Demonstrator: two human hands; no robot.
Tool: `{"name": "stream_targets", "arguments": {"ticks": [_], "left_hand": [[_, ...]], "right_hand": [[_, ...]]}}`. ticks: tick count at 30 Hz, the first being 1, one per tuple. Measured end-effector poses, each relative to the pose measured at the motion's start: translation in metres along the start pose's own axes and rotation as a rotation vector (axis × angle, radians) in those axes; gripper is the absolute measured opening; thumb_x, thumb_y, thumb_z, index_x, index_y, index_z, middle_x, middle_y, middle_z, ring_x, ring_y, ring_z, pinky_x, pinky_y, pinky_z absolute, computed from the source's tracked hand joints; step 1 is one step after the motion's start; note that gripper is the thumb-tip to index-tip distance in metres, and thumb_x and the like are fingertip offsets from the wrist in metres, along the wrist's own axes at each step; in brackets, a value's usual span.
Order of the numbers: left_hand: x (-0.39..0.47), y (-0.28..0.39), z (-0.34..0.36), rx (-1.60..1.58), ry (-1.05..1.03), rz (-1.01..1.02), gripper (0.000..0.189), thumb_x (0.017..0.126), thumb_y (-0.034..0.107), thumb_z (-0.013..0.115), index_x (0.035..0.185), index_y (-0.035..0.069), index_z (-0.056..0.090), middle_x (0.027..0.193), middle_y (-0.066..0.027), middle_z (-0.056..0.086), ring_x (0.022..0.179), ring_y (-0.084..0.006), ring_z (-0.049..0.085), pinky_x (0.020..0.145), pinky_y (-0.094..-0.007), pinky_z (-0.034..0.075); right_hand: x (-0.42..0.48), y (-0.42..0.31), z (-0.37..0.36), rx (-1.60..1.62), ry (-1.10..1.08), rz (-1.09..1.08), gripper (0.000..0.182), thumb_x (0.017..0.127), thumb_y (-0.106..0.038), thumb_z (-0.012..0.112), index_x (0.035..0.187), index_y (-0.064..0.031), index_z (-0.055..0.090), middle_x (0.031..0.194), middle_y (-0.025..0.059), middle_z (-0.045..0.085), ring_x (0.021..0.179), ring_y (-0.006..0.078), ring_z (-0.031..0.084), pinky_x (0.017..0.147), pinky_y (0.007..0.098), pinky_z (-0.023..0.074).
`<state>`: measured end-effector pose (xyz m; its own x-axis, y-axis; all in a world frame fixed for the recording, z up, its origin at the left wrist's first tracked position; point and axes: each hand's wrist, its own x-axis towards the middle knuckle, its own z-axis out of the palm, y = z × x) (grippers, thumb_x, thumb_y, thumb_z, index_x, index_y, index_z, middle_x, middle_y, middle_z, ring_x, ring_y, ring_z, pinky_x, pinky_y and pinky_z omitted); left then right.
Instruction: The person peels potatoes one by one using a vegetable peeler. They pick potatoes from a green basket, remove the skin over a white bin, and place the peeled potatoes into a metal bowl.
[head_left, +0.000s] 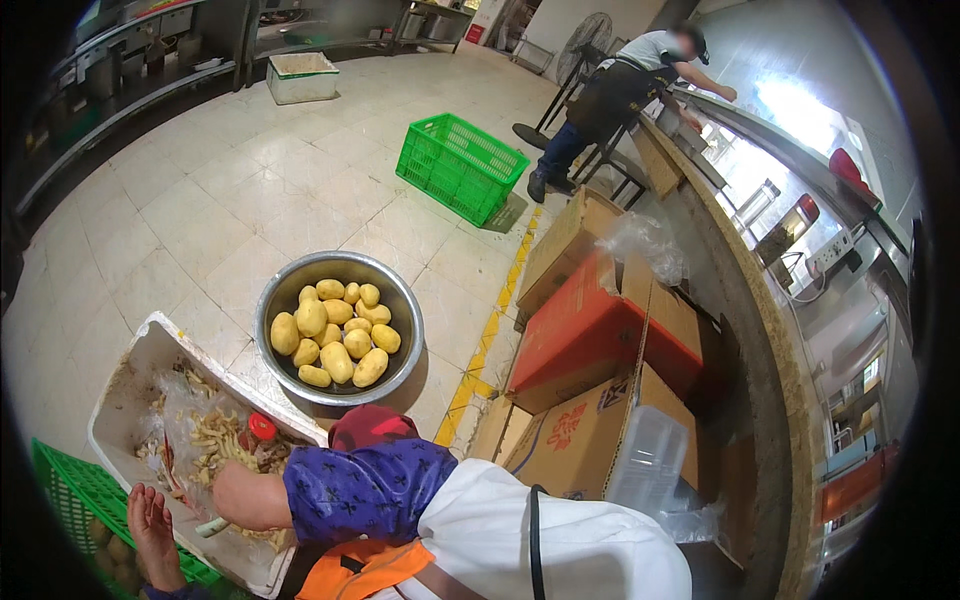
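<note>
My right hand (244, 495), in a purple patterned oversleeve, hangs over a dirty white foam box (120, 390); a pale green handle (212, 527) sticks out beneath it, its working end hidden. Peelings (217, 435), clear plastic film and a red cap (262, 426) lie in the box. My left hand (154, 529) is raised, fingers up and holding nothing visible, beside a green plastic crate (82, 472) of unpeeled potatoes (116, 551). Peeled potatoes (337, 360) fill part of a steel basin (415, 330) on the tiled floor.
A green crate (457, 180) and a white foam box (304, 86) stand farther off. Cardboard boxes (570, 435), one red (570, 337), and clear plastic containers (649, 457) lie at the right by a counter. A person (615, 97) leans over that counter near a fan (585, 45).
</note>
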<state>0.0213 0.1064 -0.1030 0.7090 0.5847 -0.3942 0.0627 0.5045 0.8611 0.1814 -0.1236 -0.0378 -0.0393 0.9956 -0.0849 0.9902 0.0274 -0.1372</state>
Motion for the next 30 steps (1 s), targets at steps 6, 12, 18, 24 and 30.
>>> {"name": "stream_targets", "arguments": {"ticks": [6,12,18,24,30], "left_hand": [[-0.001,-0.001,0.005,0.000,0.001,-0.002,0.047,0.085,0.035,0.061,0.125,0.013,0.049,0.116,0.0012,0.055,0.095,-0.0095,0.055,0.073,-0.0206,0.043],[-0.002,0.000,0.006,0.001,0.040,0.013,0.048,0.085,0.035,0.062,0.124,0.012,0.049,0.114,0.0013,0.055,0.094,-0.0086,0.054,0.073,-0.0208,0.042],[0.006,-0.002,-0.008,0.037,-0.044,0.029,0.049,0.083,0.021,0.066,0.127,0.012,0.046,0.116,-0.0001,0.054,0.097,-0.0081,0.053,0.077,-0.0205,0.041],[-0.021,-0.001,0.044,0.215,-0.012,0.011,0.046,0.081,0.010,0.065,0.123,0.010,0.046,0.114,-0.0013,0.054,0.094,-0.0106,0.057,0.071,-0.0226,0.047],[-0.020,-0.005,0.037,0.154,-0.090,-0.070,0.043,0.083,0.015,0.062,0.123,0.009,0.046,0.115,-0.0030,0.055,0.097,-0.0141,0.059,0.072,-0.0241,0.048]], "right_hand": [[-0.004,-0.007,0.000,-0.077,0.001,0.030,0.013,0.062,-0.020,0.066,0.070,-0.0098,0.069,0.073,0.0062,0.066,0.068,0.0237,0.062,0.056,0.0376,0.0432],[-0.003,-0.006,-0.011,-0.025,-0.140,-0.025,0.013,0.063,-0.020,0.066,0.071,-0.0109,0.070,0.073,0.0052,0.066,0.069,0.0230,0.063,0.056,0.0368,0.0423],[-0.006,-0.014,-0.001,-0.051,-0.017,-0.015,0.010,0.063,-0.020,0.065,0.068,-0.0124,0.070,0.070,0.0046,0.066,0.068,0.0231,0.063,0.057,0.0368,0.0430],[-0.004,-0.017,0.004,-0.031,0.020,-0.005,0.009,0.063,-0.019,0.066,0.069,-0.0132,0.069,0.071,0.0031,0.066,0.068,0.0223,0.063,0.055,0.0372,0.0414],[-0.007,-0.016,-0.010,-0.029,-0.064,-0.061,0.011,0.061,-0.019,0.067,0.070,-0.0117,0.069,0.072,0.0036,0.066,0.069,0.0223,0.063,0.054,0.0354,0.0410]]}}
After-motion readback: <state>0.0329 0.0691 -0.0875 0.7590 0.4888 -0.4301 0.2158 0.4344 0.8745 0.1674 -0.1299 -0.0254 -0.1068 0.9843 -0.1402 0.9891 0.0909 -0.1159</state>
